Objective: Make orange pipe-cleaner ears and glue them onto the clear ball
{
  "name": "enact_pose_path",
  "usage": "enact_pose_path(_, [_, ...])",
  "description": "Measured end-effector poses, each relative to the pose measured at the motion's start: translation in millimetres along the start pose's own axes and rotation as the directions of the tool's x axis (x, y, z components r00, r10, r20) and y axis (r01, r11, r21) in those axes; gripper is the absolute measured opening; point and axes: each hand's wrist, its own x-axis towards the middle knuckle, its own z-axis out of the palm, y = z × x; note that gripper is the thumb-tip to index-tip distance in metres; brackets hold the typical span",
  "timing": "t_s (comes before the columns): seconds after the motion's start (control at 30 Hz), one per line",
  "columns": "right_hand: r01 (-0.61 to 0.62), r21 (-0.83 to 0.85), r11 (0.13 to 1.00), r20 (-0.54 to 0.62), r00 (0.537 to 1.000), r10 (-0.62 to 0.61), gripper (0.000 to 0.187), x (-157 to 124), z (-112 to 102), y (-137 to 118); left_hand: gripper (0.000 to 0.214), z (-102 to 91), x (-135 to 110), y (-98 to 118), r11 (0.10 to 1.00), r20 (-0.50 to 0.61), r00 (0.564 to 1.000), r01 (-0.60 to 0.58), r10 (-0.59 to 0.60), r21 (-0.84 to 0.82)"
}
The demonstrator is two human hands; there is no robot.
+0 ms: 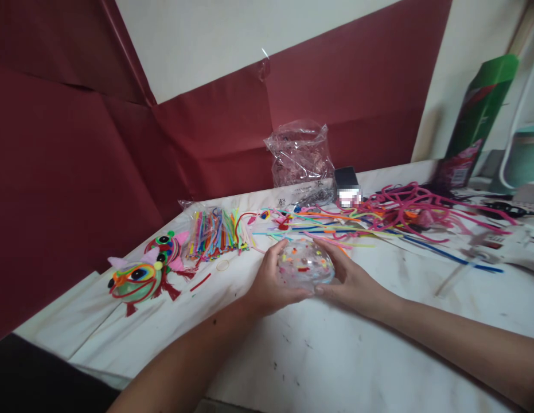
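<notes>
Between both hands is a clear, rounded plastic ball (306, 265) with small bits of red, orange and yellow showing in or on it. My left hand (273, 281) wraps its left side, thumb along the near edge. From the right, my right hand (346, 281) grips the other side, its thumb almost meeting the left one. Just beyond lie colourful pipe cleaners (310, 226) and a clear bag of bundled pipe cleaners (217, 235). At the left sit decorated animal-face crafts, a green one (140, 281) and a red one (174, 249), with dark red tassels.
A crumpled clear plastic bag (301, 160) stands against the dark red wall covering, beside a small dark box (346, 179). Tangled pink pipe cleaners (415, 209) spread to the right. A tall green box (479, 120) leans at the back right. A white glue gun (503, 246) lies at the right.
</notes>
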Motion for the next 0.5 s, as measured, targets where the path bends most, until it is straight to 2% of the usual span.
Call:
enact_pose_path(0.1, [-0.050,0.155,0.987,-0.001,0.999,0.051,0.086,2.9,0.6,-4.2,0.106,-1.7,0.2,-1.4,0.998,0.009,1.000,0.011,-0.011,-0.056])
enact_pose_path(0.2, [-0.092,0.302,0.949,0.029,0.996,0.087,0.080,4.8,0.1,-7.6,0.105,-2.0,0.7,-2.8,0.999,0.029,1.000,-0.002,0.003,-0.038])
enact_pose_path(0.5, [-0.232,0.523,0.820,0.183,0.970,0.157,0.061,5.1,-6.0,-10.4,0.102,0.9,0.0,-4.4,0.977,0.062,0.998,0.022,-0.010,-0.212])
